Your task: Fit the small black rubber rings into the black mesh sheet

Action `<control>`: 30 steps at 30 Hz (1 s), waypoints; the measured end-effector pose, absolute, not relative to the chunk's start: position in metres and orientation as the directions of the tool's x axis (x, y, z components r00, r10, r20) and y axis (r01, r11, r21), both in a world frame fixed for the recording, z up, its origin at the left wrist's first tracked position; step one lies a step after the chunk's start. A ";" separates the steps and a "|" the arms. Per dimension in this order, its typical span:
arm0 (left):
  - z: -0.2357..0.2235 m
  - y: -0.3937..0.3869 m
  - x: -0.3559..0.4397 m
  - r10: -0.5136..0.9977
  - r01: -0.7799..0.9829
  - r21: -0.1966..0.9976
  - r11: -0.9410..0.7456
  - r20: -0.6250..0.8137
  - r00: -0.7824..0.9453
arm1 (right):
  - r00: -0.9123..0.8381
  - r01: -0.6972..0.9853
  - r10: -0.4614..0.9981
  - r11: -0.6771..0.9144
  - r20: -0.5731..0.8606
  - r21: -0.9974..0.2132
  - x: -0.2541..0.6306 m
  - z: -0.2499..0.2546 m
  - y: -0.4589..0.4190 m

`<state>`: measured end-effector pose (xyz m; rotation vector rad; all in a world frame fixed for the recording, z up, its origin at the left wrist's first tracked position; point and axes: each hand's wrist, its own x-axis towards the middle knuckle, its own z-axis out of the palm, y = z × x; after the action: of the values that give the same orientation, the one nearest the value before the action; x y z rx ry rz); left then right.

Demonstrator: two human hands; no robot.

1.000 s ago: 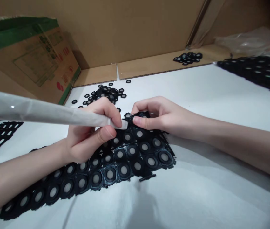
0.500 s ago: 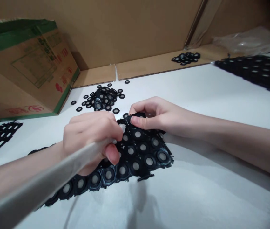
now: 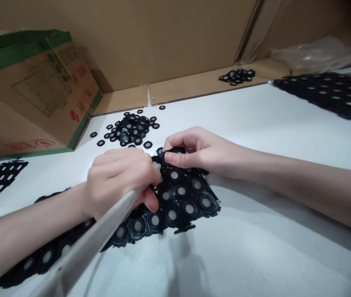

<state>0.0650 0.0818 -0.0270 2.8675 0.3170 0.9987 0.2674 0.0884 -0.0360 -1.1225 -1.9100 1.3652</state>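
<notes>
A black rubber-like sheet of joined rings with grey round centres [image 3: 181, 191] lies on the white tabletop, running from lower left to the middle. My left hand [image 3: 121, 177] is closed round a long whitish stick with a wrapped look [image 3: 98, 241]. The stick slants down toward the lower left, and its pale tip touches or nearly touches the sheet's upper part. My right hand [image 3: 198, 148] pinches the sheet's upper edge between thumb and fingers. My left hand and forearm hide part of the sheet.
Beyond my hands lies a heap of loose black rings [image 3: 132, 128]. A cardboard box [image 3: 39, 95] stands at the left. Another black sheet with holes [image 3: 0, 181] is below it. At the back right are a small ring pile [image 3: 237, 76], a black sheet [image 3: 330, 95] and clear plastic [image 3: 321, 53].
My left hand has turned over, swinging the stick's long end from level at the left down to the lower left. My right hand keeps its pinch. The view has shifted slightly.
</notes>
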 end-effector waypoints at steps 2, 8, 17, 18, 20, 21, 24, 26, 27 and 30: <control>-0.028 0.083 0.066 0.215 0.163 0.140 -0.977 0.597 0.773 | -0.511 0.314 0.859 0.143 -0.040 -0.939 0.267 -0.036 0.089; -0.030 0.086 0.067 0.171 0.122 0.121 -0.985 0.619 0.767 | -0.520 0.266 0.854 0.145 -0.015 -0.953 0.266 -0.037 0.090; -0.030 0.083 0.063 0.288 0.169 0.238 -0.956 0.670 0.684 | -0.527 0.204 0.850 0.126 0.000 -0.971 0.264 -0.037 0.090; -0.030 0.083 0.063 0.287 0.171 0.235 -0.957 0.671 0.684 | -0.527 0.205 0.850 0.125 -0.002 -0.971 0.264 -0.036 0.090; -0.029 0.083 0.064 0.290 0.184 0.226 -0.957 0.671 0.683 | -0.531 0.210 0.847 0.120 -0.010 -0.970 0.264 -0.035 0.090; -0.029 0.083 0.064 0.289 0.188 0.220 -0.957 0.671 0.683 | -0.534 0.212 0.846 0.117 -0.015 -0.970 0.264 -0.034 0.090; -0.028 0.082 0.063 0.282 0.194 0.205 -0.959 0.665 0.691 | -0.527 0.215 0.850 0.115 -0.016 -0.970 0.265 -0.034 0.090; -0.027 0.082 0.061 0.283 0.187 0.214 -0.959 0.653 0.703 | -0.519 0.211 0.855 0.117 -0.010 -0.971 0.265 -0.035 0.090; -0.027 0.082 0.060 0.289 0.186 0.224 -0.957 0.650 0.703 | -0.515 0.208 0.857 0.116 -0.008 -0.971 0.264 -0.035 0.090; -0.027 0.082 0.058 0.318 0.198 0.254 -0.947 0.650 0.690 | -0.507 0.202 0.862 0.110 -0.008 -0.973 0.264 -0.036 0.090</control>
<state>0.0580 0.0815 -0.0274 2.7354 0.4212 1.0985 0.2641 0.0897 -0.0361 -1.0358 -1.7990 1.4306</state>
